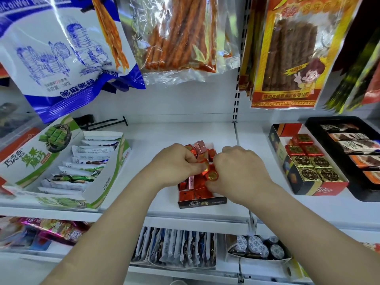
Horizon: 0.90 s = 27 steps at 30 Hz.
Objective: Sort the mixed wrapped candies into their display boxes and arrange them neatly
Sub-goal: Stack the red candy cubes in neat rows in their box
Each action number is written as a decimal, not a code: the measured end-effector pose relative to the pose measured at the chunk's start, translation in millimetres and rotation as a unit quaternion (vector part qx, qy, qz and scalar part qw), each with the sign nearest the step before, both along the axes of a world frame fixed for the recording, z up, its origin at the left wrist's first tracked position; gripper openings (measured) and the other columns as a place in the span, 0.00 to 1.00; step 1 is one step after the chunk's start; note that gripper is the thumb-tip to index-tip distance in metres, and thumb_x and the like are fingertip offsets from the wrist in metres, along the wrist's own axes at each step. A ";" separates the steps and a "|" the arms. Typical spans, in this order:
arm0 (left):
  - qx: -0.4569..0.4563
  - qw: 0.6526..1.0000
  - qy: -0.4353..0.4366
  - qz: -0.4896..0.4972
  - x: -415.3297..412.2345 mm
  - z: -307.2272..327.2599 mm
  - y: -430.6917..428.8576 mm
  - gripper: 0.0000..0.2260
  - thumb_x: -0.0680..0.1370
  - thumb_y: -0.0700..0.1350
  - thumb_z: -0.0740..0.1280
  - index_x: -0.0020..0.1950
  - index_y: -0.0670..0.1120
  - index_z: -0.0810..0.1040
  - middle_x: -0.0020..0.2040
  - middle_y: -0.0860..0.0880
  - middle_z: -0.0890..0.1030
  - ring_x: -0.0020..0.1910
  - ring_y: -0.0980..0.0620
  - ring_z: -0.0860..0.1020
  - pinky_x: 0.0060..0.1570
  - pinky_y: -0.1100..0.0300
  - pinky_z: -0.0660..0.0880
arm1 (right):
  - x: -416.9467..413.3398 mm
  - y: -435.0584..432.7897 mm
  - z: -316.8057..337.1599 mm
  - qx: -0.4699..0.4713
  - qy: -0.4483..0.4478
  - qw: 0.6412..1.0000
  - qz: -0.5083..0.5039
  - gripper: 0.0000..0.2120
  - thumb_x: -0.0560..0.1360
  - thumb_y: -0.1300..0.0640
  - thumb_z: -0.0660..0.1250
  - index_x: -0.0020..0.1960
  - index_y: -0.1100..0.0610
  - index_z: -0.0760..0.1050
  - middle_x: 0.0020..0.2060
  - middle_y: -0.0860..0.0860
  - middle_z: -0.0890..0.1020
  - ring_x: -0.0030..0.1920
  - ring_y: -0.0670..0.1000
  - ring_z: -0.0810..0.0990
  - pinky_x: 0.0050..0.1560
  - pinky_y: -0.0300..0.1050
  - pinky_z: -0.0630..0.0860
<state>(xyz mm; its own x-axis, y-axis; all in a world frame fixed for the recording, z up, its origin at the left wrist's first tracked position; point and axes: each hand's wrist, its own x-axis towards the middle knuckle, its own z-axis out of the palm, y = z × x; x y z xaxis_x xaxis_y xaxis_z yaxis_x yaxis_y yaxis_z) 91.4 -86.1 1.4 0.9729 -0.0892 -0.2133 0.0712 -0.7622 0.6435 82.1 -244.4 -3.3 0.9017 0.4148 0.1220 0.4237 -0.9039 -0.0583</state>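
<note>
A small dark display box (202,203) stands mid-shelf, filled with red foil candies (186,195) and a few pink ones (200,146). Both hands are over it. My left hand (174,161) pinches red candies at the box's middle. My right hand (239,171) grips a red candy with a gold seal (212,175) beside the left fingers. To the right, a red and black box (333,189) holds red candies (302,139) at the back and gold ones (314,168) at the front.
A green and white box of wrapped bars (67,159) sits at left. A black tray of brown packets (349,145) stands at far right. Snack bags (67,54) hang overhead. A lower shelf (185,221) carries sachets and cups.
</note>
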 end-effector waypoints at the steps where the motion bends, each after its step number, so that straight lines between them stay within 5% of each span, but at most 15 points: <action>1: 0.001 1.000 -0.002 0.001 0.1 -0.3 -0.3 0.14 0.73 0.54 0.71 0.41 0.43 0.84 0.43 0.41 0.83 0.37 0.45 0.76 0.41 0.52 0.73 | 0.6 0.8 0.4 -0.002 0.004 1.000 -0.003 0.20 0.69 0.44 0.66 0.32 0.52 0.58 0.32 0.47 0.63 0.41 0.52 0.67 0.41 0.45 0.65; 7: -0.014 1.000 -0.003 -0.004 0.7 1.3 -0.4 0.09 0.72 0.54 0.74 0.39 0.48 0.85 0.33 0.51 0.81 0.34 0.54 0.76 0.40 0.54 0.74 | 10.6 -9.6 6.9 0.043 0.085 0.995 -0.012 0.19 0.68 0.39 0.70 0.35 0.49 0.65 0.34 0.46 0.72 0.39 0.50 0.73 0.38 0.45 0.68; 9: -0.024 1.000 -0.005 -0.006 0.0 3.0 -0.2 0.09 0.72 0.54 0.73 0.39 0.49 0.85 0.30 0.56 0.79 0.33 0.56 0.75 0.37 0.57 0.73 | 17.3 -22.6 9.3 0.157 0.151 0.976 -0.004 0.14 0.69 0.45 0.73 0.47 0.49 0.72 0.44 0.46 0.76 0.42 0.47 0.76 0.42 0.44 0.72; 12: -0.038 0.999 -0.003 -0.016 -1.8 5.0 -3.8 0.10 0.74 0.55 0.71 0.42 0.49 0.85 0.36 0.53 0.81 0.39 0.53 0.79 0.41 0.55 0.75 | 20.5 -34.8 9.9 0.267 0.232 0.935 0.025 0.24 0.71 0.57 0.74 0.63 0.43 0.71 0.52 0.44 0.76 0.42 0.44 0.80 0.48 0.40 0.77; 16: -0.044 0.999 0.001 -0.027 -2.8 5.8 -9.0 0.10 0.76 0.53 0.70 0.41 0.47 0.83 0.35 0.51 0.79 0.35 0.54 0.75 0.38 0.58 0.71 | 17.8 -30.3 1.7 0.273 0.206 0.937 0.073 0.24 0.69 0.62 0.74 0.60 0.44 0.75 0.47 0.43 0.78 0.37 0.42 0.80 0.43 0.34 0.77; 23: -0.045 0.998 0.020 -0.036 -5.6 7.5 -10.2 0.11 0.77 0.52 0.68 0.39 0.47 0.81 0.36 0.49 0.76 0.36 0.52 0.73 0.37 0.59 0.68 | 18.0 -25.4 -0.7 0.212 0.121 0.966 0.084 0.17 0.68 0.54 0.76 0.56 0.48 0.78 0.48 0.44 0.76 0.45 0.45 0.77 0.48 0.43 0.75; 27: -0.020 0.999 -0.004 -0.027 -2.8 9.0 -8.0 0.11 0.75 0.55 0.69 0.43 0.49 0.84 0.38 0.50 0.82 0.41 0.50 0.79 0.42 0.53 0.75 | 19.7 -32.2 5.6 0.198 0.096 0.974 0.057 0.13 0.69 0.50 0.74 0.53 0.50 0.79 0.45 0.45 0.78 0.44 0.45 0.77 0.47 0.43 0.76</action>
